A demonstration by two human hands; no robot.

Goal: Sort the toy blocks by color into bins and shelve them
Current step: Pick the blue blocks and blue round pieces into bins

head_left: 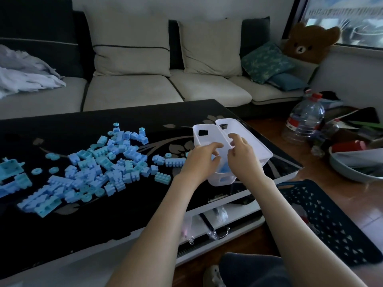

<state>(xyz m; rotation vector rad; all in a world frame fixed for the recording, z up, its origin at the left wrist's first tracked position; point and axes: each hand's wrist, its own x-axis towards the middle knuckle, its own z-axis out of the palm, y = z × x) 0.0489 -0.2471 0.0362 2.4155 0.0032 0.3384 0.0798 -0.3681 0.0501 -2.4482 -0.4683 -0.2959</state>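
A heap of light blue and pale blue toy blocks [97, 168] covers the left and middle of the black table [124, 220]. Two white bins stand side by side at the table's right end, the left bin [199, 135] and the right bin [261, 150]. A few blue blocks [224, 169] lie in the left bin's bottom. My left hand [200, 161] hovers over the left bin with loosely curled fingers, and I see nothing in it. My right hand [243, 157] is at the right bin's inner wall, thumb on one side and curled fingers on the other.
A dark perforated basket [323, 222] sits on the floor to the right of the table. Beyond it are a large water bottle [304, 121] and a basin with clutter [352, 164]. A sofa with cushions [132, 88] runs behind the table.
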